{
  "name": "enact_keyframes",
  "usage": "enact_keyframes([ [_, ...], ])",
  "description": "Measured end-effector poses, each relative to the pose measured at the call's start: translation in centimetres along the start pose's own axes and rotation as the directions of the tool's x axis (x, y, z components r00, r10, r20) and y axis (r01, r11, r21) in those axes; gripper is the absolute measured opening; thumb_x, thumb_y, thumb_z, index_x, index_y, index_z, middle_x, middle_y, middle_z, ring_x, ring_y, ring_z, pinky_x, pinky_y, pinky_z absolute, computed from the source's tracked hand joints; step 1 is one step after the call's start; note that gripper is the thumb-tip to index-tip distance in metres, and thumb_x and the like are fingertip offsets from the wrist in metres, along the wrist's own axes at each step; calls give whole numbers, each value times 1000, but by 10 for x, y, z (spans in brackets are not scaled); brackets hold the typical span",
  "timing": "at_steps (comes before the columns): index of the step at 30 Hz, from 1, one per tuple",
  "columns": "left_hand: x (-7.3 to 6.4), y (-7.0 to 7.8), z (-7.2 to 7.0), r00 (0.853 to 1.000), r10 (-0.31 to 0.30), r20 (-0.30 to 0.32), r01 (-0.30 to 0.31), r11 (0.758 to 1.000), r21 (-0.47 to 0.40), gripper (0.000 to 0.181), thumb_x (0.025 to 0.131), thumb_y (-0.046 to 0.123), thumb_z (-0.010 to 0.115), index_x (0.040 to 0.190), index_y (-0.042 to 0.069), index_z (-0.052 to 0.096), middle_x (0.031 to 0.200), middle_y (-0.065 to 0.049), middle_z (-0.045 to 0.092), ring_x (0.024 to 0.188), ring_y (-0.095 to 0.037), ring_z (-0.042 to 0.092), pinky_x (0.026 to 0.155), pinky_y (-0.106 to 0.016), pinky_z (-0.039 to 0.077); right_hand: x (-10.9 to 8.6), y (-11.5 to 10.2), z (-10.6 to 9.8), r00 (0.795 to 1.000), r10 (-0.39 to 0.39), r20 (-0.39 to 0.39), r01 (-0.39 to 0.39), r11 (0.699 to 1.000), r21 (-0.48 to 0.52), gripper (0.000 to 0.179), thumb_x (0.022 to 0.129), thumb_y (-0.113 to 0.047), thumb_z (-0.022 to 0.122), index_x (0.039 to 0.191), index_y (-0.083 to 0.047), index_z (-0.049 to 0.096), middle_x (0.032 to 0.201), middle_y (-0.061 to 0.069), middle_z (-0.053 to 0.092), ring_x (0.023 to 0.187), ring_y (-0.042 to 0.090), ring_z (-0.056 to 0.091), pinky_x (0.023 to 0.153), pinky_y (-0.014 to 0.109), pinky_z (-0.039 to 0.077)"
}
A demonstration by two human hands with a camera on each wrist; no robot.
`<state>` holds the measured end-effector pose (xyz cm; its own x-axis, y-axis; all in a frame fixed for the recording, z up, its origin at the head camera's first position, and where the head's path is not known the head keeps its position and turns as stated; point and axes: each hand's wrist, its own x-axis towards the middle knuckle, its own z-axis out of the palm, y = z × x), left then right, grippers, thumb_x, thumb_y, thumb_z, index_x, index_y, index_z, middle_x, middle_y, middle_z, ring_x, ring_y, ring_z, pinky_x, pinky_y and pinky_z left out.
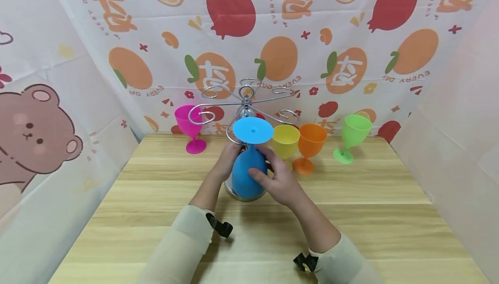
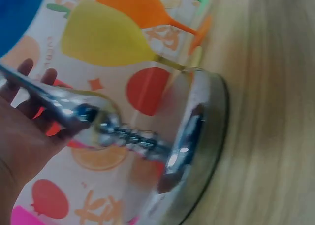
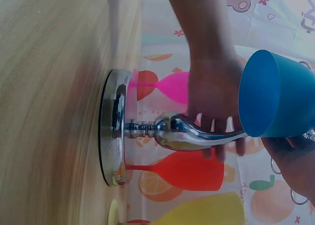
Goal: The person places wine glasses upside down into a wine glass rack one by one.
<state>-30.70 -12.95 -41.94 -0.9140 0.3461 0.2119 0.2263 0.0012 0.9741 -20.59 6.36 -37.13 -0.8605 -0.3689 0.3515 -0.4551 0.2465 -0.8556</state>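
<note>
A silver metal goblet rack (image 1: 246, 102) stands mid-table, with curled wire arms at its top and a round base (image 3: 113, 131). My left hand (image 1: 226, 162) holds its polished stem (image 2: 64, 104), fingers passing behind the metal. My right hand (image 1: 282, 184) grips a blue plastic goblet (image 1: 247, 175) by its bowl, thumb on the near side. That goblet is upside down, its round foot up by the wire arms and its open mouth (image 3: 259, 94) downward. In the head view it covers most of the stem and the left fingertips.
A pink goblet (image 1: 191, 124) stands upright at the back left. Yellow (image 1: 286, 141), orange (image 1: 312, 141) and green (image 1: 355, 130) goblets stand upright right of the rack. A red goblet (image 3: 192, 171) stands behind it, mostly hidden from the head view. A fruit-print cloth (image 1: 234, 46) hangs behind the table.
</note>
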Motion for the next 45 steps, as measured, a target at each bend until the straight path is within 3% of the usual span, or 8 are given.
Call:
enact_keyframes([
  [4,5,-9,1,999,-37,14,37,999,-37,66,104,56,23,149,10,35,149,-14,42,136,-30,41,113,-52,36,1,-2,1,1000,-13,4,13,1000,-6,62,97,-40,60,150,-18,35,154,4,40,139,30,43,103,56,44],
  [11,5,-11,9,995,-36,-93,33,999,-35,70,98,64,36,131,4,54,129,-13,59,119,-23,54,103,-41,45,1,-1,-2,1000,-10,10,10,1000,20,62,97,-39,61,150,-22,35,154,2,40,138,29,43,104,57,43],
  [17,5,-7,17,989,-7,-147,4,1000,-19,75,81,80,40,94,10,62,88,0,59,87,-16,55,77,-28,48,-1,2,-10,1000,16,-22,-15,1000,17,61,97,-42,59,148,-18,37,152,7,42,136,34,45,104,58,43],
  [21,3,-6,20,979,-10,-206,8,1000,-12,82,69,86,44,86,8,58,75,0,48,66,-14,42,57,-25,36,-2,4,-18,998,25,-54,-25,1000,-2,62,97,-43,59,149,-17,37,151,9,42,135,36,45,103,59,44],
  [27,-4,0,28,959,43,-281,-52,998,-25,97,66,82,52,89,-12,52,82,-9,50,76,-14,43,65,-25,36,-1,11,-31,992,63,-109,-66,997,-27,60,97,-42,60,147,-18,38,147,9,46,132,35,47,101,59,45],
  [31,-8,3,35,951,41,-306,-60,997,-53,79,72,74,58,86,-4,59,81,1,54,82,-11,46,73,-23,40,0,13,-38,984,109,-140,-115,993,-32,61,97,-42,59,148,-18,37,147,10,46,132,35,47,101,59,46],
  [39,-12,6,51,898,-20,-440,-14,997,-74,23,92,29,70,86,7,64,80,5,58,78,-7,48,69,-19,41,6,20,-47,965,145,-220,-159,986,-46,62,98,-43,58,150,-18,36,145,11,47,127,35,49,100,57,47],
  [45,-16,12,62,851,-41,-524,-1,997,-79,29,90,30,73,98,3,69,87,2,64,82,-10,55,69,-19,47,12,21,-49,946,180,-270,-203,978,-57,67,95,-54,57,150,-21,36,146,8,47,127,33,49,99,55,49],
])
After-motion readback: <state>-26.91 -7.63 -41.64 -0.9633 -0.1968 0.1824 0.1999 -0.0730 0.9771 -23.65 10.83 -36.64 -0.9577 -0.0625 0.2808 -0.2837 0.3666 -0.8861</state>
